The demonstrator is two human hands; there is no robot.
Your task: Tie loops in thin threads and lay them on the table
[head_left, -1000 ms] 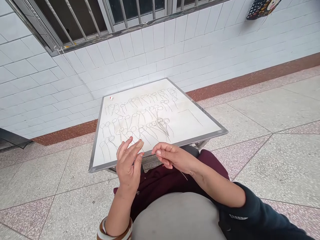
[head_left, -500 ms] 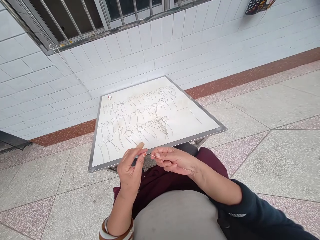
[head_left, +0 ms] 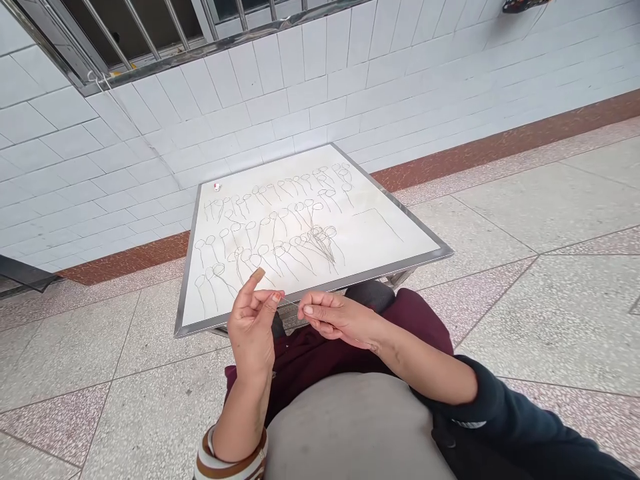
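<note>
Over the near edge of a white-topped table (head_left: 375, 260), my left hand (head_left: 253, 320) pinches one end of a thin wire (head_left: 290, 302) between thumb and a finger, its index finger raised. My right hand (head_left: 340, 317) grips the other end, fingers curled together. Only a short stretch of wire shows between the hands. On the tabletop lie several thin wires bent into a loop with trailing legs (head_left: 263, 250), spread in rough rows. A denser bunch of wires (head_left: 323, 245) overlaps beyond my right hand. A single angled wire (head_left: 387, 223) lies toward the right side.
A tiny white-and-red object (head_left: 217, 187) sits at the table's far left corner. Behind stands a white tiled wall (head_left: 280, 100) with a barred window (head_left: 150, 33). Speckled floor (head_left: 500, 300) surrounds the table. My lap is close under its near edge.
My left hand has shifted left, away from my right hand, and its index finger has lifted. More wire shows between them. The view has tilted slightly downward.
</note>
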